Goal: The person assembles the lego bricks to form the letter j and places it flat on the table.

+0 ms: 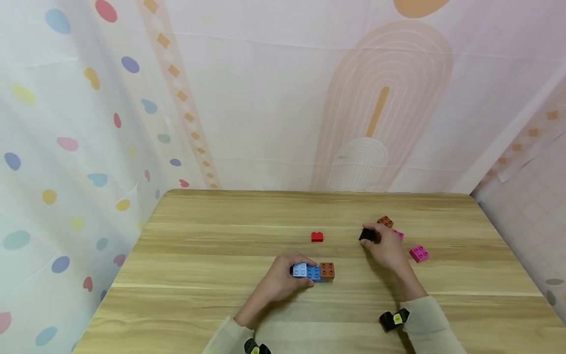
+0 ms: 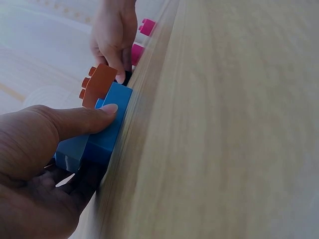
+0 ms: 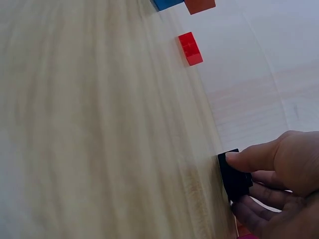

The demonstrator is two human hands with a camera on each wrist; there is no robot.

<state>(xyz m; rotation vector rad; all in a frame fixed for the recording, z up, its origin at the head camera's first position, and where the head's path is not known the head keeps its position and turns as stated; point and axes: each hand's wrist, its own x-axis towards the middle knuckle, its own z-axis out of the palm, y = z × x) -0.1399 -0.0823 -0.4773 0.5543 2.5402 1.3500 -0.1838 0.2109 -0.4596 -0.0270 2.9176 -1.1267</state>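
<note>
My left hand [image 1: 283, 278] grips a row of joined building bricks between thumb and fingers, low over the table or resting on it. A light blue brick [image 1: 299, 269], a blue brick [image 1: 313, 272] and a brown brick [image 1: 327, 270] show on top; a longer blue brick [image 2: 119, 107] lies beneath. Something dark peeps out at the row's left end, mostly hidden. Further right, my right hand [image 1: 386, 246] pinches a black brick [image 3: 234, 174] with its thumb against the fingers, at the tabletop. A red brick [image 1: 317, 237] lies apart between and beyond the hands.
Beyond the right hand sits another brown brick [image 1: 385, 221]. One pink brick [image 1: 398, 234] is partly covered by that hand, and a second pink brick [image 1: 418, 253] lies to its right. A patterned curtain [image 1: 265, 108] hangs behind the wooden table [image 1: 199, 236].
</note>
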